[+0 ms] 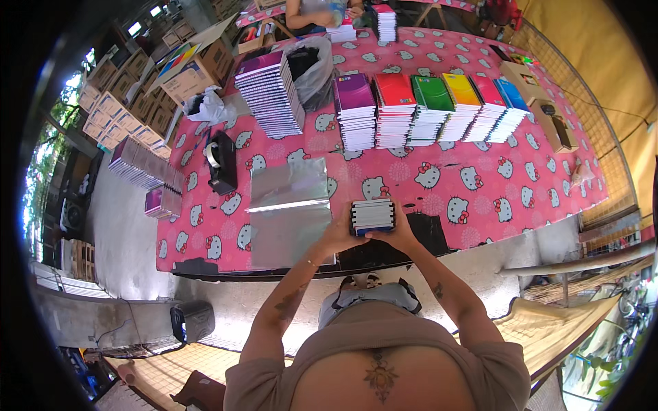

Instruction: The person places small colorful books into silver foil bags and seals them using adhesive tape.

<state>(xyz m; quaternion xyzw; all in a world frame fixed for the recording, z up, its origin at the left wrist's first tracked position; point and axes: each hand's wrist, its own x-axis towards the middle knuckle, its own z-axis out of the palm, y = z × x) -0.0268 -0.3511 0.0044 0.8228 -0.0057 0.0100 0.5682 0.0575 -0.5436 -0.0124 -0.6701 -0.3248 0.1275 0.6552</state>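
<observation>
A small stack of spiral notebooks (372, 215), edges facing up and a blue cover showing at the near side, stands at the table's near edge. My left hand (337, 235) is closed around its left side, and my right hand (400, 234) grips the right side. Clear plastic sleeves (288, 236) lie flat to the left of my left hand. Beyond the held stack runs a row of notebook piles: purple (354, 92), red (395, 90), green (432, 94), yellow (461, 89), pink (489, 91) and blue (512, 94).
A black tape dispenser (221, 164) sits left of the sleeves. Behind it rise a tall notebook stack (271, 96) and a grey plastic bag (320, 85). Cardboard boxes (130, 109) fill the left background. Across the pink table (411, 188), a person (312, 14) handles notebooks.
</observation>
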